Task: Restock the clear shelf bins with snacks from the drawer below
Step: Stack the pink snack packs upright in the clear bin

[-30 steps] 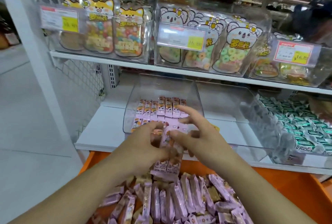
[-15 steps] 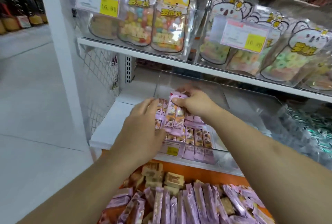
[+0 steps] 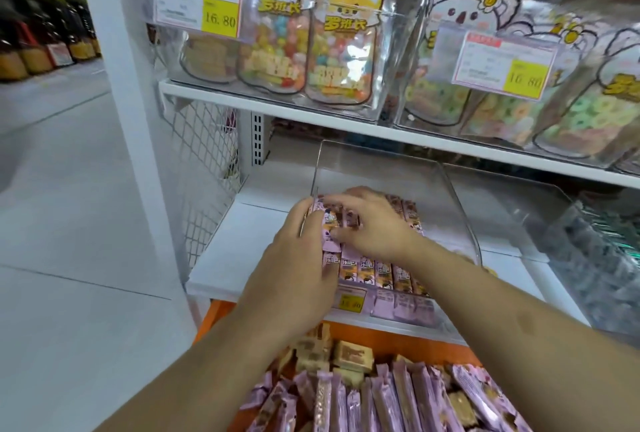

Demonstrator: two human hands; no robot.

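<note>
A small bunch of pink snack packs (image 3: 329,224) is held between both hands inside the clear bin (image 3: 460,210). The left hand (image 3: 294,265) is curled round the bunch's left side. The right hand (image 3: 374,224) is laid over the top with bent fingers (image 3: 341,234) pinching the packs. Just below the fingers, a neat row of the same pink packs (image 3: 381,276) is seen in the bin. Nearer than the hands, many more pink packs (image 3: 398,400) are piled in the orange drawer (image 3: 415,341). Above the fingers, candy bags (image 3: 311,51) are lined up on the shelf.
</note>
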